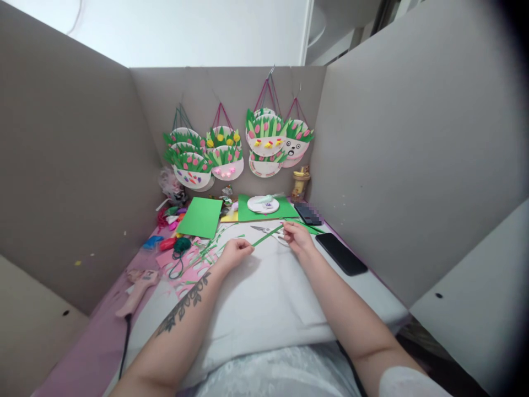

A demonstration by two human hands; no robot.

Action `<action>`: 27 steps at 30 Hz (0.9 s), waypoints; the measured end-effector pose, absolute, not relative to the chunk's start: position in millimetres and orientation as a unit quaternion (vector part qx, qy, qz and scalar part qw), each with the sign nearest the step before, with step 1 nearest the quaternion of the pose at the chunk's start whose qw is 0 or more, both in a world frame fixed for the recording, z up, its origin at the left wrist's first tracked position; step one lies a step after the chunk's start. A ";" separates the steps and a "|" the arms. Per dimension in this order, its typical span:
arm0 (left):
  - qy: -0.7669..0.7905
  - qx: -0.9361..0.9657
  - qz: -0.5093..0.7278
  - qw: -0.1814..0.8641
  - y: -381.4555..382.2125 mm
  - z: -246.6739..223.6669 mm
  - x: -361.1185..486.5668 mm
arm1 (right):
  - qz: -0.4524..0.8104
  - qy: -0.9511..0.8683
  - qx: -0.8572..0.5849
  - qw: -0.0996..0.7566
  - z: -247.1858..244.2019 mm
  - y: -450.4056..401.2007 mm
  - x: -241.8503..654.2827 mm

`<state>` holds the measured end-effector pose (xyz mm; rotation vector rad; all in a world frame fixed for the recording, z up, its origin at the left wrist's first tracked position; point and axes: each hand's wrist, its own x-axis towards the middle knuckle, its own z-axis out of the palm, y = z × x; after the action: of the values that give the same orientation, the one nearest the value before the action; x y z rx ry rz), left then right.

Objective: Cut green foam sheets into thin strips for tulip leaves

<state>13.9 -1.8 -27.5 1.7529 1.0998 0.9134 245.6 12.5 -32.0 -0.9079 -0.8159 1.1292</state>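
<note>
A narrow green paper strip (267, 236) stretches on a slant between my two hands, above the white table cover. My left hand (236, 255) pinches its lower end, fingers closed. The upper end is pinched by my right hand (297, 238), farther from me. Behind the strip lie scissors (259, 228), partly hidden by it and by my right hand. Green paper scraps (210, 246) and pink cut-out paper (167, 260) lie left of my left hand.
Green sheets (201, 217), a white paper plate (263, 204), dark green yarn (182, 247) and a pink glue gun (138, 292) lie about. At right is a black phone (341, 253). Grey partitions (413, 138) enclose the table; decorated plate baskets (266, 132) hang at the back.
</note>
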 end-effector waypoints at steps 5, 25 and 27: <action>0.455 0.665 0.435 0.401 7.9 -27.7 7.1 | 0.464 -0.411 -0.438 0.651 -33.8 10.8 244.9; 0.455 0.633 0.483 0.398 5.0 -35.5 22.2 | 0.301 -0.671 -0.501 0.455 -45.6 -6.0 188.5; 0.461 0.629 0.486 0.394 5.3 -35.5 20.2 | 0.270 -0.684 -0.528 0.425 -45.5 -5.9 188.5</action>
<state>20.2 5.3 -35.5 1.5956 1.1695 1.2328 188.5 -5.9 -45.5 -1.3201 -1.7098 0.6741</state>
